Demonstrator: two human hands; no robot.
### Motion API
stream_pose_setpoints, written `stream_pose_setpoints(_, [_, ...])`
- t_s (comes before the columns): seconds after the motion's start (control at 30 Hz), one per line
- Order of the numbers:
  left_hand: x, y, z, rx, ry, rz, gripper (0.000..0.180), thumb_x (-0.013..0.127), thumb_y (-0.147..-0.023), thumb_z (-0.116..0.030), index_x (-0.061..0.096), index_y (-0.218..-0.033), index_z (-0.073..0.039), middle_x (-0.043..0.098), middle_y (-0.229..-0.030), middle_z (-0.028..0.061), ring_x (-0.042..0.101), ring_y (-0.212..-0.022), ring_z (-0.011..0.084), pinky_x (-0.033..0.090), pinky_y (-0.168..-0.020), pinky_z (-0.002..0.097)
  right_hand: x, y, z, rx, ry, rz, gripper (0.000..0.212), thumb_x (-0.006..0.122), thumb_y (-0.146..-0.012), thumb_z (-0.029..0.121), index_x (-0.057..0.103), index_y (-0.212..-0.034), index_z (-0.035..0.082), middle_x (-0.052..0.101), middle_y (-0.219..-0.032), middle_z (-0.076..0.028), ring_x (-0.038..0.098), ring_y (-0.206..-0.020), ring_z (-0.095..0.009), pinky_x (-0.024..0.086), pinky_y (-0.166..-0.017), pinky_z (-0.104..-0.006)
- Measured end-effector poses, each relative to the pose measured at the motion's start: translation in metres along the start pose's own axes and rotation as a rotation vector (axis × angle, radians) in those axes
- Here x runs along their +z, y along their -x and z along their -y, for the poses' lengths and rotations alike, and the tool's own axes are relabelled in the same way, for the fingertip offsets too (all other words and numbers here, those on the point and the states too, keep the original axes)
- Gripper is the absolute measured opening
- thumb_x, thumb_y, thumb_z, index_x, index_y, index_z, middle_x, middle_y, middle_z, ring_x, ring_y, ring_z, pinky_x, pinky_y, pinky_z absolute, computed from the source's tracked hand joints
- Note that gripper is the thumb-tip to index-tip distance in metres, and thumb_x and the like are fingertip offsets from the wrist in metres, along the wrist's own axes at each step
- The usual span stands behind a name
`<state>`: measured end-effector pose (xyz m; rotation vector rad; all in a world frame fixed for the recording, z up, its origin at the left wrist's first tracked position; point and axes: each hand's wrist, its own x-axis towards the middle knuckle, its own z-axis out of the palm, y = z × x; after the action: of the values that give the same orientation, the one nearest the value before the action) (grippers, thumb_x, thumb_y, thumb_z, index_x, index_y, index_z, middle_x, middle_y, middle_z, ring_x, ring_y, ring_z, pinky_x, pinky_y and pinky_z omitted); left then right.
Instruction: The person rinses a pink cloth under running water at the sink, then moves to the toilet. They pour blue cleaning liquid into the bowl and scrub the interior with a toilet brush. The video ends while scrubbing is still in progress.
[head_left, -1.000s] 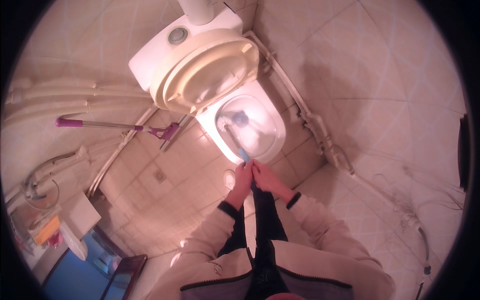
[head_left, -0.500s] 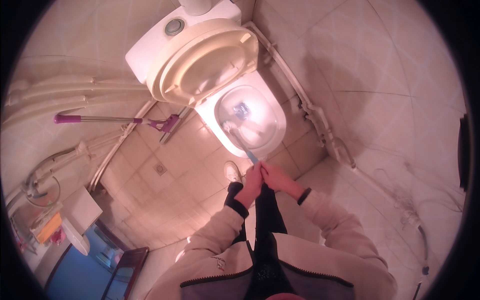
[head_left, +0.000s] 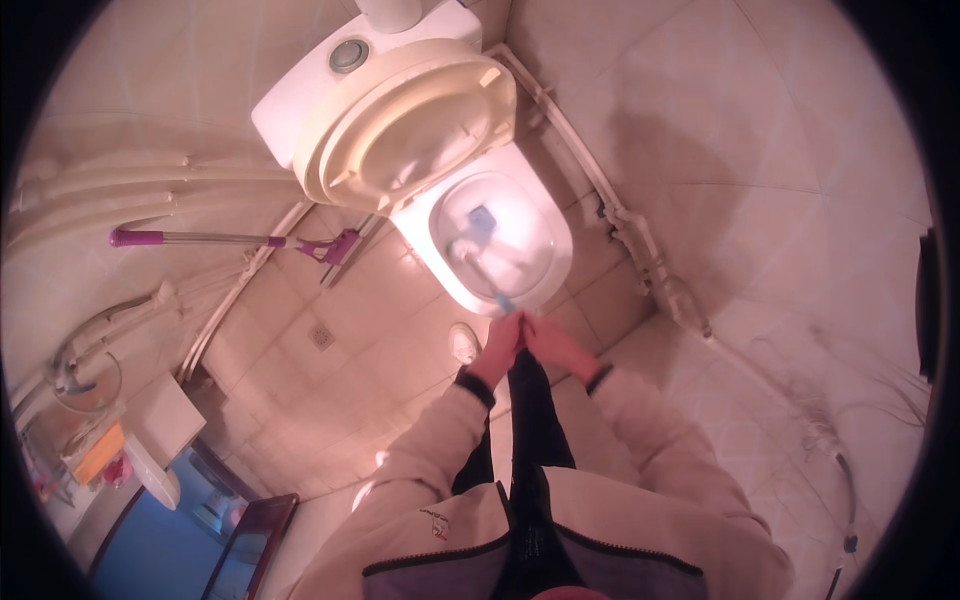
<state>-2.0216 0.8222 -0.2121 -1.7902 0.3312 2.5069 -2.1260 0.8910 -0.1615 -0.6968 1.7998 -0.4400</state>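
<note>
A toilet brush [head_left: 484,266] with a white head and a blue handle part reaches into the toilet bowl [head_left: 560,235]. Its head lies against the bowl's left inner wall, left of the blue-tinted water [head_left: 482,219]. My left hand [head_left: 499,347] and my right hand [head_left: 551,344] are together at the bowl's front rim, both closed around the brush handle. The handle's end is hidden in my hands. The cream toilet seat and lid [head_left: 405,130] are raised against the white tank [head_left: 290,105].
A purple squeegee mop [head_left: 215,239] leans to the left, near a floor drain [head_left: 320,337]. Pipes [head_left: 650,250] run along the walls on both sides. A white cabinet or shelf [head_left: 165,420] and a blue panel [head_left: 150,545] are at the lower left. My shoe [head_left: 463,343] is just before the toilet.
Both hands have moved slightly up toward the bowl with the brush, and less of its blue handle shows. The brush head has shifted slightly along the left inner wall.
</note>
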Motion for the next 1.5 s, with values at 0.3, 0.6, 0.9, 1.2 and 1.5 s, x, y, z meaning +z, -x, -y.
stream_pose_setpoints(0.3, [0.002,-0.005,-0.009,0.047,0.072,0.162,0.026,0.052,-0.098,-0.025,0.057,-0.112,-0.003,0.062,-0.102,0.0062,0.064,-0.090,0.0192,0.054,-0.080,0.0320,-0.009,-0.086,-0.003,0.093,0.049,-0.194,0.024,0.042,-0.097,0.020,0.054,-0.104,0.000,0.064,-0.095,-0.028,0.062,-0.095,-0.045,0.051,-0.077,-0.0517])
stream_pose_setpoints(0.6, [-0.018,0.018,0.012,-0.024,0.089,0.037,0.022,0.055,-0.096,-0.023,0.058,-0.106,-0.003,0.062,-0.089,0.0057,0.062,-0.078,0.0176,0.051,-0.067,0.0321,0.018,0.033,0.012,0.041,-0.153,-0.009,0.036,0.040,-0.098,0.024,0.050,-0.122,0.000,0.061,-0.109,-0.029,0.059,-0.103,-0.045,0.049,-0.083,-0.0503])
stream_pose_setpoints(0.9, [0.003,-0.042,-0.039,0.088,-0.047,-0.016,0.024,0.053,-0.097,-0.030,0.063,-0.102,-0.009,0.062,-0.089,-0.0002,0.060,-0.088,0.0141,0.049,-0.075,0.0355,0.025,-0.118,-0.023,0.022,-0.026,-0.145,0.028,0.040,-0.098,0.023,0.052,-0.108,0.000,0.066,-0.095,-0.028,0.063,-0.091,-0.048,0.051,-0.078,-0.0515])
stream_pose_setpoints(1.2, [-0.004,0.035,0.034,-0.154,0.031,0.092,0.022,0.054,-0.097,-0.031,0.061,-0.102,-0.010,0.063,-0.088,0.0024,0.063,-0.077,0.0170,0.053,-0.070,0.0336,0.006,0.049,-0.024,-0.039,0.100,0.023,0.034,0.037,-0.100,0.026,0.047,-0.124,0.004,0.065,-0.096,-0.028,0.062,-0.091,-0.047,0.049,-0.079,-0.0555])
stream_pose_setpoints(1.5, [0.007,-0.042,-0.021,0.064,-0.091,-0.029,0.030,0.048,-0.099,-0.034,0.061,-0.105,-0.008,0.063,-0.094,0.0040,0.061,-0.093,0.0173,0.051,-0.073,0.0346,0.015,-0.111,-0.033,0.051,-0.054,-0.112,0.024,0.047,-0.094,0.019,0.049,-0.107,-0.001,0.066,-0.090,-0.029,0.064,-0.086,-0.046,0.051,-0.071,-0.0525])
